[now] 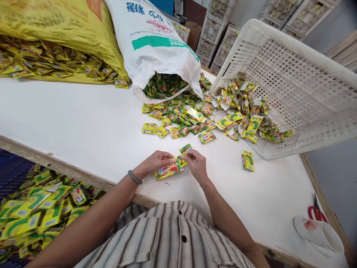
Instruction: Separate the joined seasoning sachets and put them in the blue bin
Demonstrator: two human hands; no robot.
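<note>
Broad white desk point(83, 123), bearing all. At its far left, a yellow sack point(55, 22) slumped open, spilling packets. Beside that, a white sack point(156, 44) lying on its side, mouth toward the worker, so that green sachets point(178, 119) fan out within reach. To the right, a white crate point(292, 74) tipped on edge, folded cards point(245, 111) sliding down from it. Below the desk's left edge, a bin of finished packs point(30, 212). Near edge, centre: left hand point(154, 162), fingers closed around a yellow packet point(168, 169), held just above the desk; right hand point(196, 163), fingers pinched on that packet's end, apparently steadying it.
</note>
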